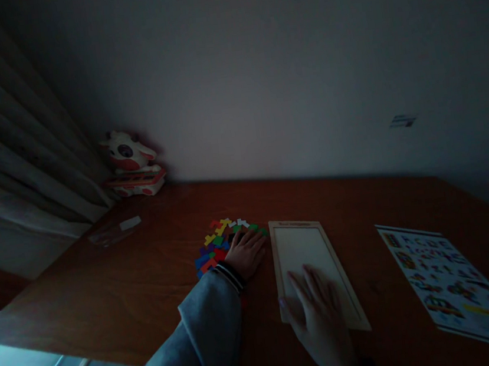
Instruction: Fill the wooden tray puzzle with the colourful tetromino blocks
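Left hand [245,253] on puzzle pieces [216,243], right hand [318,310] on tray [308,228].

multicoloured puzzle pieces [220,242], pale frame [308,246] — reddish-brown table [149,278]

Both hands lie flat, palms down (fingers spread).

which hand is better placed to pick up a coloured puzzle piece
Probably the left hand: it already rests on the pile of coloured pieces. The right hand lies flat on the wooden tray, away from the pile.
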`<state>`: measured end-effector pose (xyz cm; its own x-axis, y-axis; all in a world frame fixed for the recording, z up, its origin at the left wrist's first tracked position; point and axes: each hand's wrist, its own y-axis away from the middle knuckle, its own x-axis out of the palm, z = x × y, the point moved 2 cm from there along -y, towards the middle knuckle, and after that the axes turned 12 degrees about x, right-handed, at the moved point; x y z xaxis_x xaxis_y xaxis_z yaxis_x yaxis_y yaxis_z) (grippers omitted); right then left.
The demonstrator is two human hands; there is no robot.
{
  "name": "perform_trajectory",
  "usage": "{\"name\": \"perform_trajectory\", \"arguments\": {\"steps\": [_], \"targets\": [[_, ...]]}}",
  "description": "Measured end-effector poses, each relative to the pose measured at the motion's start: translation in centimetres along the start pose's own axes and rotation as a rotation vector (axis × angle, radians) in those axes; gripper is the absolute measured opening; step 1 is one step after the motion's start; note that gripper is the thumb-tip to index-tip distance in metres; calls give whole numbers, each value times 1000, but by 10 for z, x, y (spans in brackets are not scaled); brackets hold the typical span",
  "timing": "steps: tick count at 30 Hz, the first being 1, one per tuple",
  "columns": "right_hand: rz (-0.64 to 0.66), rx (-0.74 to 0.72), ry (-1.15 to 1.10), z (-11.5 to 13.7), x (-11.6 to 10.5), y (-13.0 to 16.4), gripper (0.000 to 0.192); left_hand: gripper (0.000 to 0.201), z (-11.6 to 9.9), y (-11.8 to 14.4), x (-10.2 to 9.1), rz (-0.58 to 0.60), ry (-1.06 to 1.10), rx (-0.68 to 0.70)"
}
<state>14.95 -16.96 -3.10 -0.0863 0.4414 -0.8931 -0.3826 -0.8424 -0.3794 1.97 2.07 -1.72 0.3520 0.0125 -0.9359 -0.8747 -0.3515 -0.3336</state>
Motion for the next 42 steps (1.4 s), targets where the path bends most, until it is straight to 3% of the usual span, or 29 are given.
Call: {"name": "perform_trajectory", "arguments": {"steps": [4,9,14,18,21,26,30,42], "targets": [[-15,-6,-12,1,3,0,56,33,7,2,-6,-59,-30,-85],[-44,-50,-155,3,0,-4,56,33,11,13,-40,-105,12,-69],[-121,-125,-330,-7,-15,1,40,36,3,72,-63,-73,-111,-197],[-97,-172,-279,-21,-18,10,38,40,-19,127,-54,-108,-204,-319],[-29,-187,-235,-24,-20,12,37,42,-37,146,-42,-155,-226,-355],[43,-202,-192,-21,-24,11,39,42,-55,145,-33,-278,-224,-409],[15,-200,-188,-22,-22,13,38,36,-63,137,-33,-267,-147,-320],[-63,-194,-183,-23,-18,15,45,32,-61,135,-37,-346,-32,-305]]}}
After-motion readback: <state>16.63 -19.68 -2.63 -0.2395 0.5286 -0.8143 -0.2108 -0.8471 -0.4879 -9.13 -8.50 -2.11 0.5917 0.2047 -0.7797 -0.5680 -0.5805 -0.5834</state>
